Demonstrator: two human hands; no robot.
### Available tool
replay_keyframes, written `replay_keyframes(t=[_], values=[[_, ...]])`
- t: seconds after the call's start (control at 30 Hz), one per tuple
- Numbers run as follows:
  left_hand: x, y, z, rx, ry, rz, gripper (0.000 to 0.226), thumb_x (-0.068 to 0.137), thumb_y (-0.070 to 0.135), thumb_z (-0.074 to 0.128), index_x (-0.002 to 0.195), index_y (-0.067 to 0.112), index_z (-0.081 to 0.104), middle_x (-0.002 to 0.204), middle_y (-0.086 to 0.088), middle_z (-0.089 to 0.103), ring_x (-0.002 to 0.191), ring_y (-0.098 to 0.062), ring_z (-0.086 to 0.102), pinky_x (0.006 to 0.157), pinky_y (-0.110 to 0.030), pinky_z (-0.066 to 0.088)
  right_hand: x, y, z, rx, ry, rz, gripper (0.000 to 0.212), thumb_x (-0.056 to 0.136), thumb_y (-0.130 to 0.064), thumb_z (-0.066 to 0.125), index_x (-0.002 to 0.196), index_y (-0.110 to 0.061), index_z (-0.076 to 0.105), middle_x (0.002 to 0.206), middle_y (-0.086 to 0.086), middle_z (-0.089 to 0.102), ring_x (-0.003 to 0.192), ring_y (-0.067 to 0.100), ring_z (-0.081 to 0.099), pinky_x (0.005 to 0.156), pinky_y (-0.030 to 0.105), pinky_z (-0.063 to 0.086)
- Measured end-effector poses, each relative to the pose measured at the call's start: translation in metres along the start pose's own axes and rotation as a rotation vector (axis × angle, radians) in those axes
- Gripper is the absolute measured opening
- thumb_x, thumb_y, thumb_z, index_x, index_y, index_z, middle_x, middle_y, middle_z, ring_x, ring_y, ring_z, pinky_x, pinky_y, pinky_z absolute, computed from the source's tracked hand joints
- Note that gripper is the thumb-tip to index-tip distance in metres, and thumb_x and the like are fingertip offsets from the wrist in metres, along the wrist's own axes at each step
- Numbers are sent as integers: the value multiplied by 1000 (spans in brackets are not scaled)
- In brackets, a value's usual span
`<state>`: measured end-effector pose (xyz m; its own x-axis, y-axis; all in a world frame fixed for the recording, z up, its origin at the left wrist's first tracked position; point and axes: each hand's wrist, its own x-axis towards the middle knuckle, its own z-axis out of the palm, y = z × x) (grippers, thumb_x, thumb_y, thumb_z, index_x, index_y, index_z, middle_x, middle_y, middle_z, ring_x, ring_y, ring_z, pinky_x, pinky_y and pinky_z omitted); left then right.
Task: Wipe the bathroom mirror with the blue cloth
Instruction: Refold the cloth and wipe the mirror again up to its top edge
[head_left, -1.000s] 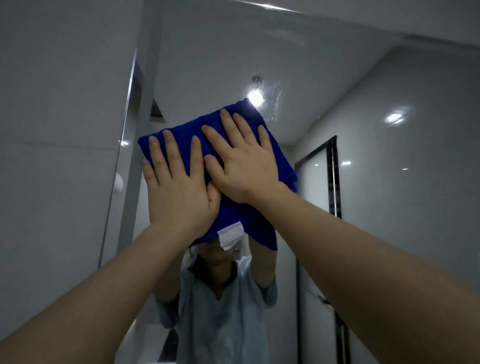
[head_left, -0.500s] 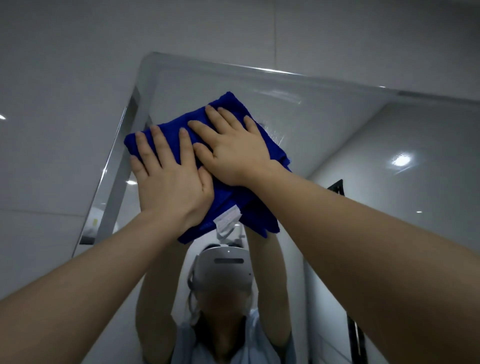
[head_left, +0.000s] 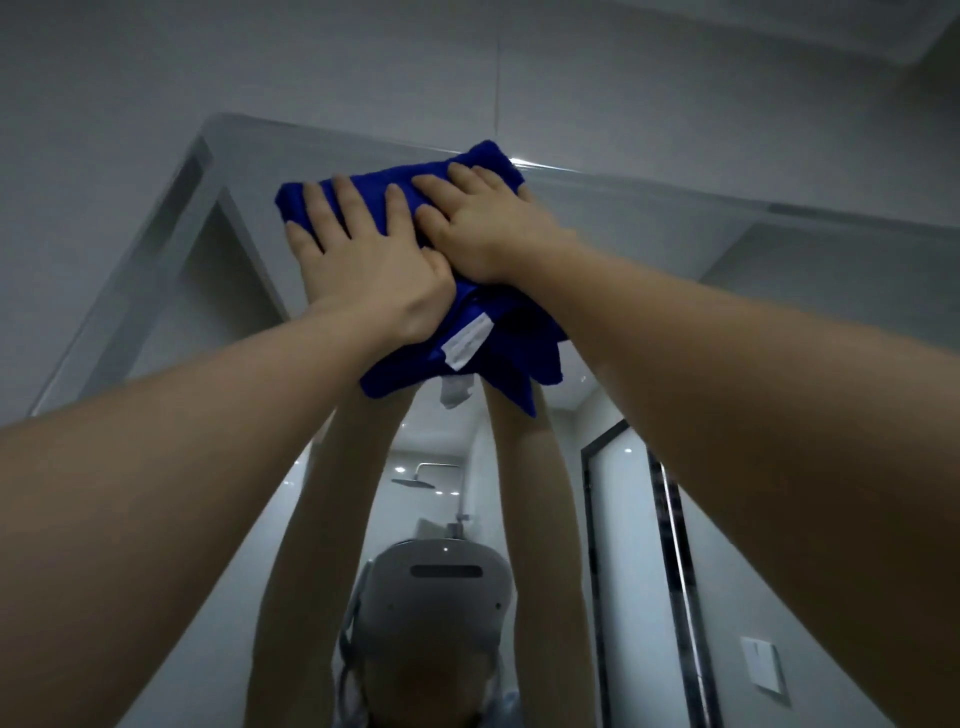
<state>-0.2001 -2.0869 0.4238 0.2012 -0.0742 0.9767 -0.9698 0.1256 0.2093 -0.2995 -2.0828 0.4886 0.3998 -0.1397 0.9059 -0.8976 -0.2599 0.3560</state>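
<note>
My grip lies flat, fingers apart: left hand (head_left: 358, 270) and right hand (head_left: 483, 228) press the folded blue terry cloth (head_left: 488, 161) against the frameless wall mirror (head_left: 332, 156), at its top edge. Nothing pinches the cloth, so easing pressure could drop it, and its corner pokes past that edge. The white sewn tag (head_left: 467, 343) below my palms is too blurred to read.
</note>
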Motion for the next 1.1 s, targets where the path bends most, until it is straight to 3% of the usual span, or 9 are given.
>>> replay_keyframes(t=[0.27,0.43,0.77,1.1], values=[[7,30,1,11,-82,289,62,92,36,23,147,24,-1,155,-11,-11,140,-30,-15,112,-49,-4,-40,29,-7,-25,53,307,54,95,-45,20,145,-26,19,152,9,21,138,29,19,108,51,19],[-7,27,-3,33,-150,381,61,93,36,23,147,23,-3,154,-10,-14,141,-28,-16,112,-47,-4,-65,17,-7,-29,39,402,53,96,-44,19,144,-23,20,151,12,20,136,32,20,105,51,23],[-97,6,-7,21,-240,415,62,94,37,25,147,22,-3,154,-12,-16,140,-29,-17,113,-46,-4,-151,-21,7,-38,-52,445,56,96,-44,20,146,-20,13,152,14,14,137,33,16,104,53,27],[-198,-22,-2,21,-269,360,64,93,41,21,146,21,-10,152,-14,-20,139,-31,-19,112,-47,-5,-234,-61,26,-35,-166,399,59,96,-44,22,147,-20,4,155,13,1,140,34,5,109,54,16]])
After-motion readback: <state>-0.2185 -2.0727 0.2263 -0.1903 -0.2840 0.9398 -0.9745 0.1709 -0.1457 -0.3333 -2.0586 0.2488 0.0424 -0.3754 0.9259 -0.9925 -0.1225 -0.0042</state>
